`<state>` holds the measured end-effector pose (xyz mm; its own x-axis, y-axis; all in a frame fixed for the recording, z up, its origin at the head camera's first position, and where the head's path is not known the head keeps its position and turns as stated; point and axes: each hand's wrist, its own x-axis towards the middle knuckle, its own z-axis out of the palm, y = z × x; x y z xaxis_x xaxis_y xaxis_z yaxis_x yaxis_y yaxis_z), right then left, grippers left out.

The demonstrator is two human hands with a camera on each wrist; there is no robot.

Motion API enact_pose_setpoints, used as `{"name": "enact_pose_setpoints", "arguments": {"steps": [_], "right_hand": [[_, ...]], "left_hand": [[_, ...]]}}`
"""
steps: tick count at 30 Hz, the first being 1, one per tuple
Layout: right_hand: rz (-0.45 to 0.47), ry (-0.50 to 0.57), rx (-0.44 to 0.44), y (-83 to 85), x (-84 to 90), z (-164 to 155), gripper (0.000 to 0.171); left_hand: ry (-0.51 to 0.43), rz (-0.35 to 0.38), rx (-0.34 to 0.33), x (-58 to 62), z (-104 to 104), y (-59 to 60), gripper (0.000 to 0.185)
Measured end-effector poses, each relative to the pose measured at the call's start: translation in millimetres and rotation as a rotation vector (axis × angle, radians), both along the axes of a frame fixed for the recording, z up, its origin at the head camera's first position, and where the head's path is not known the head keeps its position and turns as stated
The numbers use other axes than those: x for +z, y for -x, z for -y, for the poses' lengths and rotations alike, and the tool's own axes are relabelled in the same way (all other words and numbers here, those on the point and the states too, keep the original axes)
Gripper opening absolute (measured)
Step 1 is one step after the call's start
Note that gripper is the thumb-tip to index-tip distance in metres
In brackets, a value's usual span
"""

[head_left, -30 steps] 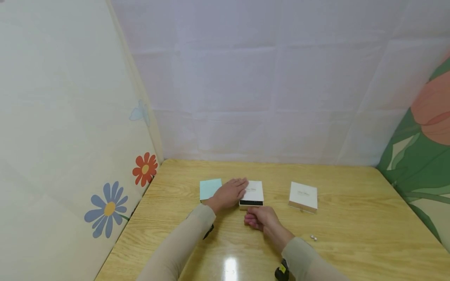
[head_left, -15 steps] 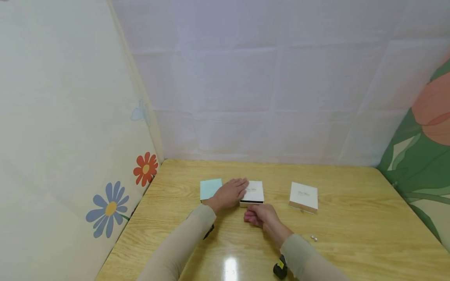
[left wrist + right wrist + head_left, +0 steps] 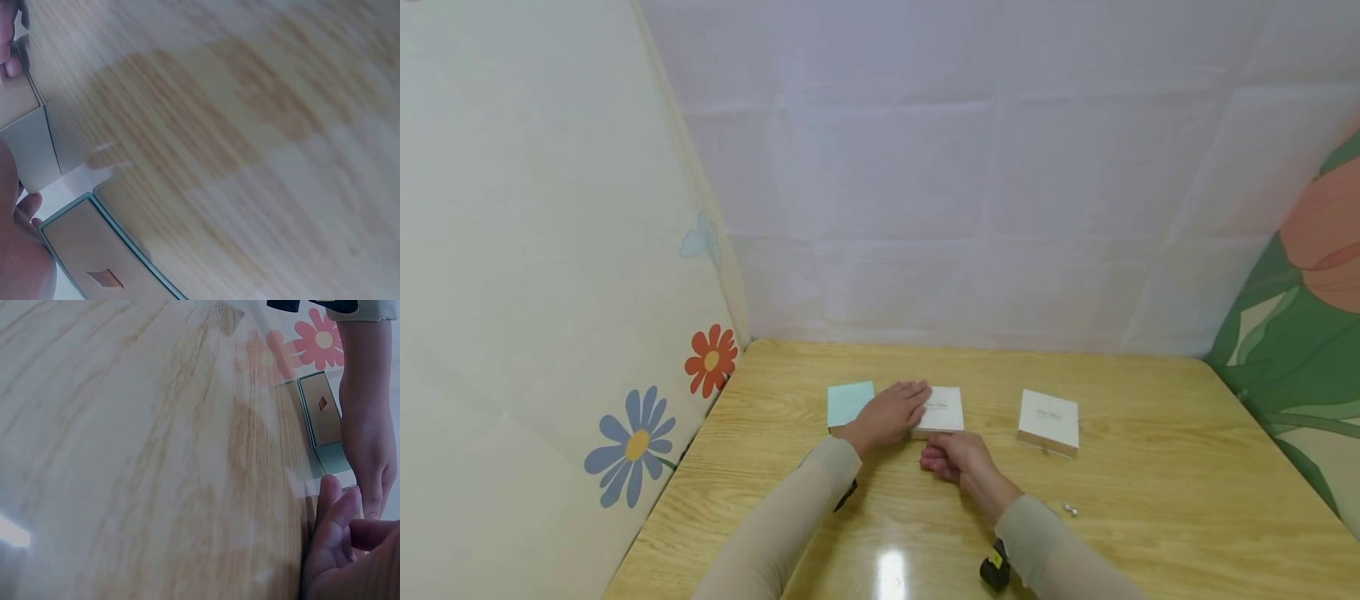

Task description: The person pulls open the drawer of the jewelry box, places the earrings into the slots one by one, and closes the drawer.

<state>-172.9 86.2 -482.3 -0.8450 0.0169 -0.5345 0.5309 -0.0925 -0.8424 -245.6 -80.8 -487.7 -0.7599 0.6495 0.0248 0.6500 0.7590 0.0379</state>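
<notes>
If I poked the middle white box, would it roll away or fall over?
Probably neither. The middle white box has flat sides, so it likely won't roll. It sits low and wide on the table, so a gentle push would more likely slide it than tip it. Its crisp, straight edges suggest it's fairly stiff.

Left hand [image 3: 25,256] fills the lower left edge, overlapping the white cardboard box with a beige front panel [image 3: 39,150]. Its fingertips show between that box and the teal-edged rectangular box with a tan front panel [image 3: 78,240]; boxes sit apart. Small coppery diamond tab [image 3: 107,279] on the tan panel; bottom edge crops this box. Right hand [image 3: 8,50]: only some fingers in at upper left, against the beige panel. Rest is glossy wood-grain tabletop [image 3: 250,169], brown streaks, pale reflections.
</notes>
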Motion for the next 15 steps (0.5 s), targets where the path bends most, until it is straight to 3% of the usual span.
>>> {"name": "enact_pose_setpoints", "arguments": {"steps": [15], "right_hand": [[0.008, 0.010, -0.006, 5.8, 1.4, 0.1, 0.019]], "left_hand": [[-0.004, 0.003, 0.004, -2.5, 0.0, 1.5, 0.051]]}}
